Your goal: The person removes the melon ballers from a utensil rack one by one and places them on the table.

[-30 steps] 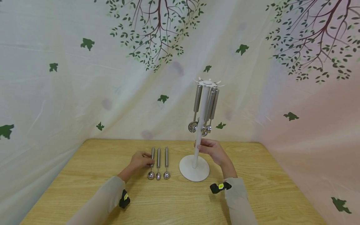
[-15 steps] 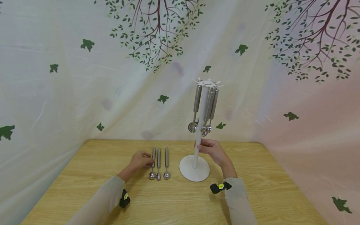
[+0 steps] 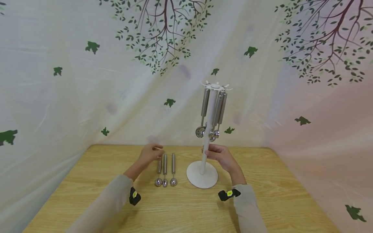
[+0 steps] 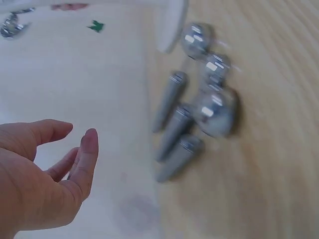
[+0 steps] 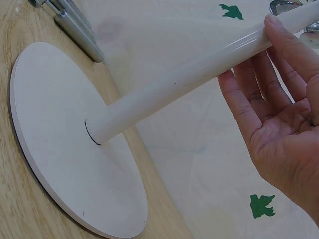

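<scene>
My left hand [image 3: 150, 153] is just above the handle end of the leftmost melon baller [image 3: 158, 182], its fingers loosely bent with nothing between them. That baller lies close beside an oval-bowled one [image 3: 164, 183], and a third, round-bowled baller [image 3: 173, 182] is a little to the right. All three lie bowls toward me, backs upward. In the left wrist view the hand [image 4: 55, 174] shows thumb and fingertips apart. My right hand [image 3: 222, 157] grips the pole [image 5: 174, 84] of a white utensil stand [image 3: 195, 179] between thumb and fingers, below several hanging steel scoops [image 3: 205, 103].
The stand's round base sits on the wooden table [image 3: 262, 194], right of the ballers. White hooks [image 3: 215, 86] spread from its top. A pale curtain [image 3: 140, 113] printed with trees and leaves rises behind the table's back edge.
The leftmost baller has shifted right, closer to the oval one. My left hand has then let go of it and risen up and away. The right hand stays on the pole.
</scene>
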Tool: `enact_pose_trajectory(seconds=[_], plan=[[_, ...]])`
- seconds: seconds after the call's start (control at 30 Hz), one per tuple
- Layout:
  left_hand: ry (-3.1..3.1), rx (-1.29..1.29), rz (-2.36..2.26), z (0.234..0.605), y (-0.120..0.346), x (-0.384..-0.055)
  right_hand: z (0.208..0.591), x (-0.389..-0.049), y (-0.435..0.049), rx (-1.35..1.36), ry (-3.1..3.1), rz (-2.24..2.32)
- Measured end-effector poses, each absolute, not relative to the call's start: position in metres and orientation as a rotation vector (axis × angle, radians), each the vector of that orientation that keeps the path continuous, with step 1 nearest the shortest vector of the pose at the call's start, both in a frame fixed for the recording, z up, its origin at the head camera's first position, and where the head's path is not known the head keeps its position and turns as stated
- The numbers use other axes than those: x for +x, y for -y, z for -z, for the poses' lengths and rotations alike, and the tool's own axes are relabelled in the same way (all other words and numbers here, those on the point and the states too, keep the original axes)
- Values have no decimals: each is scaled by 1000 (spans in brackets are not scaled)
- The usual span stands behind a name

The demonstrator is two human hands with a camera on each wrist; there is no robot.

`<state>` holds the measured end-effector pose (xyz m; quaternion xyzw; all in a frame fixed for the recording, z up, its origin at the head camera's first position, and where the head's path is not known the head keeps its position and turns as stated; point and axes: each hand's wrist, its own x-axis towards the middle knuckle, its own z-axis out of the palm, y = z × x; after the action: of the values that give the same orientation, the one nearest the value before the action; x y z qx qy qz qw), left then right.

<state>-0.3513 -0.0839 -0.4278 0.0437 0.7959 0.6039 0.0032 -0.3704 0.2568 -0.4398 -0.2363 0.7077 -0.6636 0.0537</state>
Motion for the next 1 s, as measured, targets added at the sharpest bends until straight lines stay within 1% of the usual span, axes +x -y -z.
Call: enact_pose_trajectory(seconds=[0.27, 0.43, 0.73, 1.0], plan=[[-2400, 541, -2018, 373, 43, -347, 437, -366, -257, -713, -2153, 2011], [-2335, 739, -2066, 340, 17, -339, 438, -366, -257, -694, -2151, 2014], [-2340, 945, -2071, 298, -20, -325, 442, -368, -257, -724, -2124, 2034], [-2305, 1044, -2059, 281, -39, -321, 440, -369, -257, -729, -2101, 2044]])
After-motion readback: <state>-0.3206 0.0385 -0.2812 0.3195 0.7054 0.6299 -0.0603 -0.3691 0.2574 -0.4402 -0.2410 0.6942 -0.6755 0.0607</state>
